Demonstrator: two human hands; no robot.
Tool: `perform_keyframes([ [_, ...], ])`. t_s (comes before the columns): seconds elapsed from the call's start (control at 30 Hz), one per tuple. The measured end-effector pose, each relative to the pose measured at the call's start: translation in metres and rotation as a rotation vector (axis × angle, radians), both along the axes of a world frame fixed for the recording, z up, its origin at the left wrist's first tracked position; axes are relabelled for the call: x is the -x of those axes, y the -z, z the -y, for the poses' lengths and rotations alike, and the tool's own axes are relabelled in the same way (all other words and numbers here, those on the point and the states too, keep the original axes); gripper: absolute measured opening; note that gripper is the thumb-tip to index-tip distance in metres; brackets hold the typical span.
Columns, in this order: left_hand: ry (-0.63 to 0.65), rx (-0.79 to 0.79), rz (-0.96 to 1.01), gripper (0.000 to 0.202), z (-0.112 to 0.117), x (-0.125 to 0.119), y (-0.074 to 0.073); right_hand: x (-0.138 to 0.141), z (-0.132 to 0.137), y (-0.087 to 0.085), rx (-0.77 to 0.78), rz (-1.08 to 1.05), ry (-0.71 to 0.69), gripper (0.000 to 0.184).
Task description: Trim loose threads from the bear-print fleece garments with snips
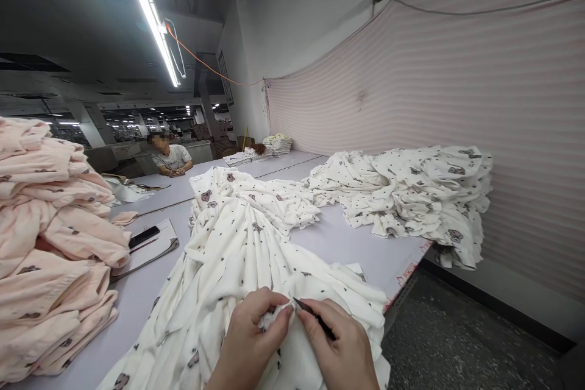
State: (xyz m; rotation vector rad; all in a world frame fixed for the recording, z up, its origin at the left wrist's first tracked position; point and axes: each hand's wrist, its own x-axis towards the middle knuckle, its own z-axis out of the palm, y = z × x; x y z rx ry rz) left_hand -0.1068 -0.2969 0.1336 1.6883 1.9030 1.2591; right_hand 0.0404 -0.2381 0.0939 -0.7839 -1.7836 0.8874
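Red print [403, 279] along lilac table [336, 242] edge, unreadable. Strip light [148, 6] overhead, striped curtain [457, 85] at right. Left hand [250, 332] pinches white garment [237, 244]; right hand [342, 341] grips dark pointed tool [320, 322].

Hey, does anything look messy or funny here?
One thing: the white spotted pile on the right isn't wholly on the table; some cloth droops past the edge. Nothing looks spilled. The left hand pinching the white garment looks ordinary.

A tube light [147, 6] glares against the dim ceiling [68, 15], with wide-angle stretch toward the edges
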Motion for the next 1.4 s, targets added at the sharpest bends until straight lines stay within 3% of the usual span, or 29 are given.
perform_keyframes([
  [0.17, 0.131, 0.112, 0.151, 0.028, 0.001, 0.008, -0.008, -0.006, -0.004, 0.000, 0.098, -0.064, -0.036, 0.022],
  [0.47, 0.195, 0.095, 0.108, 0.028, 0.003, 0.009, 0.002, -0.003, 0.010, -0.007, -0.177, 0.126, 0.078, 0.024],
  [0.63, 0.206, 0.117, 0.084, 0.029, 0.001, 0.007, -0.004, -0.009, 0.012, -0.009, -0.194, 0.144, 0.129, 0.022],
  [0.83, 0.237, 0.173, 0.188, 0.029, -0.004, 0.006, -0.009, -0.007, 0.016, -0.005, -0.335, 0.190, 0.216, 0.023],
  [1.1, 0.258, 0.225, 0.206, 0.029, -0.002, 0.009, -0.011, -0.008, 0.011, -0.003, -0.350, 0.209, 0.240, 0.022],
  [1.33, 0.268, 0.244, 0.180, 0.029, -0.006, 0.005, -0.008, -0.008, 0.009, 0.001, -0.284, 0.176, 0.218, 0.024],
  [1.4, 0.220, 0.213, 0.214, 0.027, -0.007, 0.009, -0.010, -0.012, 0.005, 0.004, -0.211, 0.138, 0.213, 0.022],
])
